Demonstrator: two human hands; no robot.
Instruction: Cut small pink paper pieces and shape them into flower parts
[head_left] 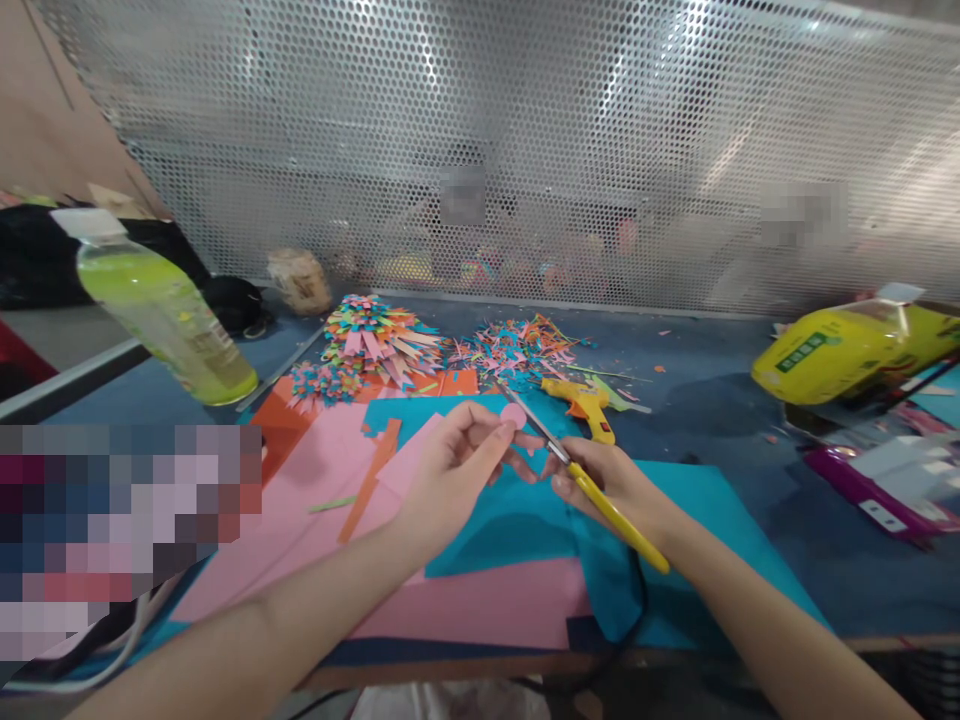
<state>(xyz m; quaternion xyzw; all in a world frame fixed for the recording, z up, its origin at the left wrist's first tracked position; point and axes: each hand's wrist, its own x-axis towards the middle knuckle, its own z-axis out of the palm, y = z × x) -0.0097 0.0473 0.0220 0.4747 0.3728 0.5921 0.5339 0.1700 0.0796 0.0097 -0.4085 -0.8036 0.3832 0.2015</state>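
Overall, the bench (709,410) carries spread blue sheets (735,540) and pink sheets (480,605), with a bristly paper cone (371,340) beyond them. Above the sheets, near each other, the right hand (600,475) is wrapped around yellow-handled scissors (596,497), while the left hand (469,455) pinches a small pink paper circle (513,413) beside the blades; whether the blades are parted is hard to tell. Trimming that circle seems the step in hand, and the next move probably calls for turning it steadily, fingertips clear.
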